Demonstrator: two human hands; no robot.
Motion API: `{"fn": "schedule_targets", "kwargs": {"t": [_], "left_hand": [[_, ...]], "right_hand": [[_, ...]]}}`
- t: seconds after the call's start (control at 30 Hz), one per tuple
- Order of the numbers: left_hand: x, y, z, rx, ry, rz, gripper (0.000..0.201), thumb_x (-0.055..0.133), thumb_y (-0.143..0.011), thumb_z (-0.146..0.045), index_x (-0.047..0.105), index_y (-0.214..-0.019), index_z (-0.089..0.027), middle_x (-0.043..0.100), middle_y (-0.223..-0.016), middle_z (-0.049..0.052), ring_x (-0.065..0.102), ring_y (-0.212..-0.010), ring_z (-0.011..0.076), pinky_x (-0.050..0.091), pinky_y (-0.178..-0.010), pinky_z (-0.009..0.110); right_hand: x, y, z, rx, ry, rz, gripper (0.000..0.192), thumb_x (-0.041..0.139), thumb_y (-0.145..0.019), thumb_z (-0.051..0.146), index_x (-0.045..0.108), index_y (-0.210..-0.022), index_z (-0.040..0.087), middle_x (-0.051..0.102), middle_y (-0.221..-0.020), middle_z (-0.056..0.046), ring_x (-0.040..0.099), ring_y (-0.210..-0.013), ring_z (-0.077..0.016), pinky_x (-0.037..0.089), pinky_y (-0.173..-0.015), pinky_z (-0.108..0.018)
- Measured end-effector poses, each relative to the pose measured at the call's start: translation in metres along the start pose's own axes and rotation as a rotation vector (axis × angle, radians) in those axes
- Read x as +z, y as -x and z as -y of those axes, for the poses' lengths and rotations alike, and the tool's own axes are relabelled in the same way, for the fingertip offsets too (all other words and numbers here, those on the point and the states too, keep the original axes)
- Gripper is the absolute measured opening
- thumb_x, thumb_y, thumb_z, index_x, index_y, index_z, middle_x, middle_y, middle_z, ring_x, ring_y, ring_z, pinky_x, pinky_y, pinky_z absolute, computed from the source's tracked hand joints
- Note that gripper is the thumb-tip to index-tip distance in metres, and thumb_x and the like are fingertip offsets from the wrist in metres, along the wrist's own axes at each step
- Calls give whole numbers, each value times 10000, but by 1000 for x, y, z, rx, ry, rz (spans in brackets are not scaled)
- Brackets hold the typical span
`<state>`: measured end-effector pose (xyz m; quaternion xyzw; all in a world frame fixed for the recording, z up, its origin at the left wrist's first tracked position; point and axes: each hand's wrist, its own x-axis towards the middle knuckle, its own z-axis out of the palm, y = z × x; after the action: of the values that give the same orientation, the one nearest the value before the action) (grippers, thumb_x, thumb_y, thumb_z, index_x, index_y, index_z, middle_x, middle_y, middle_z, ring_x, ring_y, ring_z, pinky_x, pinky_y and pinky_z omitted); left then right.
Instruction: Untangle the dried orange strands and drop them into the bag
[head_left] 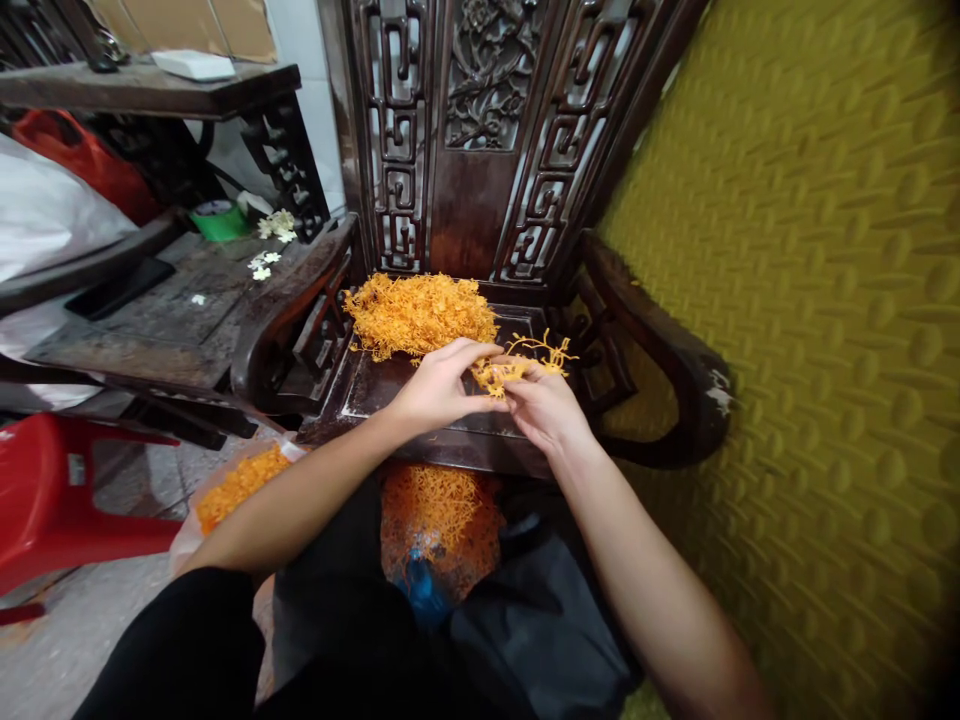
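Note:
A heap of thin orange strands point(416, 312) lies on the seat of a dark carved wooden chair point(375, 385). My left hand point(439, 385) and my right hand point(544, 405) meet just in front of the heap, both pinching a small clump of the orange strands point(517, 365); some strands stick out to the upper right. Below the seat edge, between my knees, a clear bag of the same orange strands point(442, 520) sits with a blue knot at its near end.
A second bag of orange strands point(236, 485) lies on the floor at the left. A red plastic stool point(52, 495) stands at far left. A dark low table point(180, 300) holds a green tape roll point(217, 220) and white bits. A yellow textured wall point(810, 330) fills the right.

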<state>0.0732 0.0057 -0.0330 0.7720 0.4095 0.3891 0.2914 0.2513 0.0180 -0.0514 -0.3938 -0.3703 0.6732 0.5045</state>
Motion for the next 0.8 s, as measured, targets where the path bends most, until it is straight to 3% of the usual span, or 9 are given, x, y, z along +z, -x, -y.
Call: {"fn": "schedule_targets", "kwargs": {"t": [0.13, 0.23, 0.3, 0.4, 0.5, 0.6, 0.7, 0.8], "left_hand": [[5, -4, 10, -132, 88, -93, 305, 696, -871, -272, 702, -1155, -159, 736, -1143, 100, 683, -965, 193, 553, -883, 340], [6, -8, 14, -205, 147, -55, 260, 618, -903, -242, 690, -1130, -138, 739, -1158, 107, 689, -1036, 205, 538, -962, 359], [6, -10, 14, -211, 104, -18, 238, 562, -928, -233, 679, -1106, -126, 731, -1167, 124, 675, -1103, 224, 510, -1026, 385], [9, -10, 10, -217, 23, 47, 267, 505, -919, -173, 629, -1150, -120, 708, -1164, 144, 661, -1116, 242, 499, -1038, 401], [11, -6, 8, -263, -9, 106, 329, 519, -935, -249, 553, -1233, -114, 685, -1109, 143, 669, -1003, 246, 537, -937, 387], [13, 0, 8, -266, 37, 188, 695, 626, -907, -397, 338, -1472, -113, 666, -1115, 135, 664, -840, 217, 565, -810, 379], [14, 4, 7, -162, 14, 190, 1055, 753, -816, -434, 99, -1589, -140, 584, -1326, 194, 670, -919, 238, 574, -875, 426], [15, 3, 5, -49, -105, 87, 872, 677, -896, -415, 191, -1574, -160, 416, -1529, 225, 606, -1207, 305, 503, -1060, 482]], "right_hand": [[0, 5, -3, -152, 319, -35, 260, 867, -661, 364, 762, -812, 180, 640, -701, -15, 464, -525, -105, 341, -421, -236], [-3, 8, -4, -393, 671, -39, 213, 779, -794, 412, 766, -822, 201, 604, -725, -19, 491, -608, -137, 433, -543, -277], [-4, 9, -5, -489, 744, -28, 214, 755, -828, 405, 750, -927, 215, 642, -832, -32, 569, -727, -167, 502, -672, -306], [-2, 6, -9, -470, 649, 9, 374, 732, -857, 431, 682, -1173, 237, 708, -1075, -65, 657, -914, -208, 546, -836, -361], [0, 0, -12, -464, 621, -21, 342, 713, -870, 462, 714, -1118, 226, 721, -1145, -81, 665, -1043, -240, 528, -947, -397], [-1, -4, -15, -391, 547, -69, 310, 713, -863, 489, 722, -1001, 211, 737, -998, -60, 676, -902, -216, 545, -847, -362], [0, -5, -16, -312, 433, -135, 339, 710, -854, 525, 687, -965, 206, 705, -871, -27, 628, -723, -166, 530, -706, -314], [7, -3, -16, -258, 300, -158, 353, 744, -815, 536, 648, -911, 210, 666, -793, -5, 605, -690, -151, 517, -654, -287]]}}
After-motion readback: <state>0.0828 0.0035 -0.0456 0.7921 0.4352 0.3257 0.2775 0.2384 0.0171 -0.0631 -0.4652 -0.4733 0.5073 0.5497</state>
